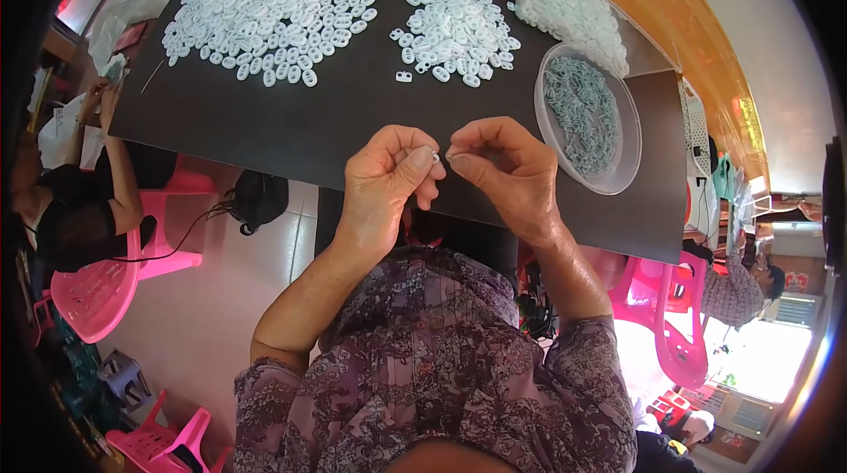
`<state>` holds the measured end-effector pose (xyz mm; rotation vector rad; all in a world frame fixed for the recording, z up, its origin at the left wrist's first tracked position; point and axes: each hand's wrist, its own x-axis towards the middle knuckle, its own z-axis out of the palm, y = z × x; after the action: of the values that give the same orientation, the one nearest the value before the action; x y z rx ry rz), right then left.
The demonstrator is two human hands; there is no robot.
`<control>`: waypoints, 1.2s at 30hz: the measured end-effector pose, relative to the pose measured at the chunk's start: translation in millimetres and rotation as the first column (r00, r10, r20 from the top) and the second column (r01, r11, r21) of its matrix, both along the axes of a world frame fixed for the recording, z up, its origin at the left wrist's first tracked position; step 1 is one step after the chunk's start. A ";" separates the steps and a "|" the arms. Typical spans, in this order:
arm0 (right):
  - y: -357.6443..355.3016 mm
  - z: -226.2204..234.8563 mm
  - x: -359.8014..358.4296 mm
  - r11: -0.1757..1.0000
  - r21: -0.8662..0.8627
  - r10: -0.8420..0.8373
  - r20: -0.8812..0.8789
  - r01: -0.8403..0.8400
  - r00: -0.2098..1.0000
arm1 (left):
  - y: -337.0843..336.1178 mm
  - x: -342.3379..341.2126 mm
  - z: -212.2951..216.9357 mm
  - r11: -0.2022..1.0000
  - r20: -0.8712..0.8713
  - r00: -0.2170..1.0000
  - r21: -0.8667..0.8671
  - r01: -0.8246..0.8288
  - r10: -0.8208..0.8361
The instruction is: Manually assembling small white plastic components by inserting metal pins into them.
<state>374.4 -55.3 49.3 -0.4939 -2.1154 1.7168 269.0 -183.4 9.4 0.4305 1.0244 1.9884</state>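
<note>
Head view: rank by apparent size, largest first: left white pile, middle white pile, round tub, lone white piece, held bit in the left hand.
1. Left white pile
2. Round tub
3. Middle white pile
4. Lone white piece
Unranked: held bit, partly hidden by the left hand.

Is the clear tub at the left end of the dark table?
No, the clear tub sits at the right of the dark table, past the right hand.

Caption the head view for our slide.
Left hand pinches a small pale piece, right hand close by; white oval parts piled on a dark table.
</note>
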 end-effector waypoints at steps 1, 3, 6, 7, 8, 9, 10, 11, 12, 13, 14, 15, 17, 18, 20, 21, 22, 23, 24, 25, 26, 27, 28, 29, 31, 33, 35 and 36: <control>-0.1 -0.7 -0.7 1.000 -0.001 0.001 0.003 -0.001 1.000 | -1.7 0.2 1.2 1.000 -0.017 1.000 -0.008 0.019 -0.019; -0.2 -1.7 -2.3 1.000 0.011 0.010 0.028 -0.011 1.000 | -2.8 -0.6 1.7 0.999 -0.032 0.999 -0.018 0.036 -0.036; -1.0 -2.8 -4.3 1.000 0.020 0.021 0.026 -0.021 0.999 | -6.7 -1.2 3.0 0.998 -0.115 0.993 -0.065 -0.002 -0.005; -1.0 -3.2 -4.5 1.000 0.019 0.023 0.028 -0.023 0.999 | -8.0 -1.3 2.8 0.997 -0.133 0.991 -0.080 -0.001 -0.010; -0.9 -3.3 -4.5 0.999 0.023 0.030 0.030 -0.031 0.999 | -9.1 -1.3 2.8 0.995 -0.151 0.988 -0.095 0.000 -0.015; -0.7 -3.4 -4.7 0.999 0.028 0.037 0.033 -0.038 0.999 | -9.7 -1.1 3.4 0.995 -0.150 0.989 -0.095 -0.001 -0.013; -1.1 -3.6 -5.1 0.999 0.026 0.040 0.034 -0.040 0.999 | -10.5 -0.1 4.8 0.993 -0.174 0.985 -0.112 -0.023 0.003; -1.4 -3.9 -5.6 0.999 0.027 0.046 0.039 -0.047 0.998 | -11.1 0.7 5.7 0.991 -0.198 0.980 -0.128 -0.044 0.018; -1.9 -4.1 -6.0 0.998 0.027 0.052 0.044 -0.053 0.998 | -11.4 1.1 5.9 0.991 -0.196 0.980 -0.129 -0.046 0.020; -2.3 -3.8 -6.7 0.998 0.027 0.055 0.045 -0.056 0.997 | -11.3 1.5 6.5 0.990 -0.238 0.971 -0.124 -0.068 0.037; -2.8 -3.4 -7.2 0.998 0.035 0.054 0.049 -0.056 0.997 | -11.5 1.5 7.1 0.989 -0.279 0.959 -0.118 -0.089 0.053; -3.2 -2.9 -7.6 0.998 0.043 0.053 0.052 -0.056 0.997 | -11.8 1.2 7.8 0.989 -0.278 0.959 -0.118 -0.091 0.055; -3.8 -3.4 -7.5 0.998 0.043 0.051 0.058 -0.054 0.997 | -11.8 0.5 7.7 0.989 -0.269 0.963 -0.131 -0.069 0.032; -3.9 -3.6 -7.5 0.998 0.042 0.049 0.063 -0.051 0.997 | -11.7 0.7 7.2 0.989 -0.268 0.963 -0.131 -0.069 0.032; -4.7 -2.8 -7.6 0.997 0.046 0.051 0.065 -0.054 0.997 | -12.6 1.2 7.0 0.985 -0.312 0.949 -0.143 -0.095 0.046; -5.1 -2.4 -7.6 0.997 0.050 0.053 0.068 -0.056 0.996 | -12.3 1.8 6.4 0.985 -0.312 0.949 -0.144 -0.095 0.046; -5.4 -2.0 -7.7 0.997 0.049 0.053 0.068 -0.056 0.996 | -11.6 2.6 5.3 0.980 -0.399 0.914 -0.138 -0.143 0.077; -5.8 -1.7 -7.8 0.997 0.052 0.053 0.067 -0.056 0.996 | -10.8 3.5 4.2 0.973 -0.483 0.869 -0.127 -0.190 0.107; -6.3 -1.7 -7.8 0.997 0.054 0.052 0.065 -0.056 0.997 | -10.3 4.4 3.2 0.973 -0.482 0.869 -0.128 -0.190 0.106; -6.2 -1.9 -7.5 0.997 0.054 0.051 0.066 -0.054 0.997 | -8.9 5.2 1.9 0.963 -0.573 0.808 -0.110 -0.244 0.139; -6.2 -2.5 -7.1 0.998 0.038 0.040 0.068 -0.042 0.997 | -7.6 6.2 0.7 0.951 -0.656 0.735 -0.087 -0.296 0.169; -6.3 -3.1 -6.8 0.999 0.022 0.029 0.070 -0.030 0.997 | -6.3 7.4 -0.3 0.952 -0.656 0.736 -0.087 -0.295 0.168; -7.5 -3.9 -6.9 0.999 0.022 0.029 0.070 -0.030 0.997 | -5.0 8.6 -1.1 0.940 -0.710 0.675 -0.054 -0.336 0.200; -9.4 -5.2 -7.5 1.000 -0.003 0.003 0.038 -0.003 0.999 | -3.9 9.7 -2.1 0.927 -0.759 0.609 -0.018 -0.374 0.231; -12.0 -9.1 -9.3 0.999 -0.029 -0.025 0.005 0.025 1.000 | -0.3 10.4 -5.6 0.911 -0.806 0.530 0.028 -0.411 0.264; -13.7 -14.8 -11.1 0.998 -0.009 -0.060 0.016 0.060 0.998 | 1.8 10.2 -9.6 0.893 -0.845 0.446 0.077 -0.443 0.294; -15.3 -17.4 -12.9 0.998 -0.009 -0.062 0.012 0.063 0.998 | 2.4 10.5 -12.6 0.887 -0.844 0.447 0.071 -0.455 0.297; -16.1 -18.3 -14.3 0.998 -0.007 -0.064 0.008 0.064 0.998 | 1.5 9.9 -12.6 0.887 -0.844 0.447 0.071 -0.456 0.297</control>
<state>360.1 -71.4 31.0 -0.5647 -2.0763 1.6907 279.0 -181.9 -3.2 1.2501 2.0438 2.0395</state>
